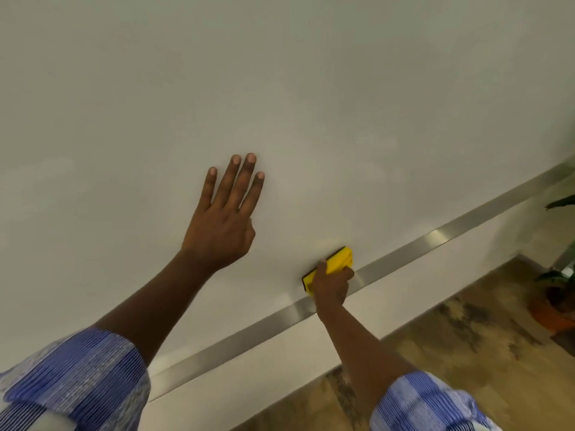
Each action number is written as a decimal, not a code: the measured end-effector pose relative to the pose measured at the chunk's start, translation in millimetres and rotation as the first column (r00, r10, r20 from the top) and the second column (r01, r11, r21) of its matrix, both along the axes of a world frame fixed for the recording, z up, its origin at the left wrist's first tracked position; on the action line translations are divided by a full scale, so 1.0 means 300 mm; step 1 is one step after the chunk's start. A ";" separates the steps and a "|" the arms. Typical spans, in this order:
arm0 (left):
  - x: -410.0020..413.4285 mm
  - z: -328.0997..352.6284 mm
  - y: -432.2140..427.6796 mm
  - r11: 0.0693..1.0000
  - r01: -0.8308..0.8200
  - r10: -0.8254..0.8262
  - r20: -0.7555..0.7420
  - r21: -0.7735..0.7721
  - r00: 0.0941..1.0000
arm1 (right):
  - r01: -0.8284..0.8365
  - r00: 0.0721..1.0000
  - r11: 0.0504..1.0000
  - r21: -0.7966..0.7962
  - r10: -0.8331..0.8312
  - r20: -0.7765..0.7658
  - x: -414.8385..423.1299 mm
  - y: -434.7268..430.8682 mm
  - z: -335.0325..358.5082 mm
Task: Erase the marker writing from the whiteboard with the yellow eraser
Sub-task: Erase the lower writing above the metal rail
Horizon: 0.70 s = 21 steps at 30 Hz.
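The whiteboard (311, 104) fills most of the view, and I see no marker writing on the part that shows. My left hand (225, 219) lies flat against the board with its fingers spread, holding nothing. Lower right of it, my right hand (331, 283) grips the yellow eraser (337, 261), which has a black pad and is pressed against the board close to its lower edge. My fingers cover the eraser's lower half.
A metal strip (435, 241) runs along the board's bottom edge, slanting up to the right. Below it is white wall, then a mottled brown floor (451, 353). A potted plant (557, 293) stands on the floor at the far right.
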<state>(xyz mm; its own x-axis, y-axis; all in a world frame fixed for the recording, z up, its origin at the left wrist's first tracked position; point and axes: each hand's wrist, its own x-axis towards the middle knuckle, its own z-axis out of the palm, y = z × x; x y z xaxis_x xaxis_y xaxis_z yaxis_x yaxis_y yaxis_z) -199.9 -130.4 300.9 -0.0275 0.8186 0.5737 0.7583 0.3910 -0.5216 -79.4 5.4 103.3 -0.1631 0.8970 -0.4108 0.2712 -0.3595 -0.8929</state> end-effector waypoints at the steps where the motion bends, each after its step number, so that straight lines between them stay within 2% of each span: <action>1: 0.014 -0.029 0.003 1.000 0.005 -0.005 0.020 0.007 1.000 | -0.021 1.000 0.999 -0.042 0.022 0.015 0.020 0.004 -0.031; 8: 0.061 -0.380 -0.096 0.970 -0.028 0.067 0.156 -0.243 0.985 | -0.125 0.991 0.981 -0.151 0.130 0.020 0.024 0.021 -0.101; 13: 0.114 -0.584 -0.154 0.920 -0.035 0.163 0.299 -0.391 0.940 | -0.108 0.992 0.967 -0.232 0.121 0.043 0.032 0.013 -0.154; 21: 0.197 -0.782 -0.216 0.836 -0.071 0.373 0.469 -0.544 0.801 | -0.192 0.974 0.970 -0.146 0.207 0.093 0.036 0.004 -0.157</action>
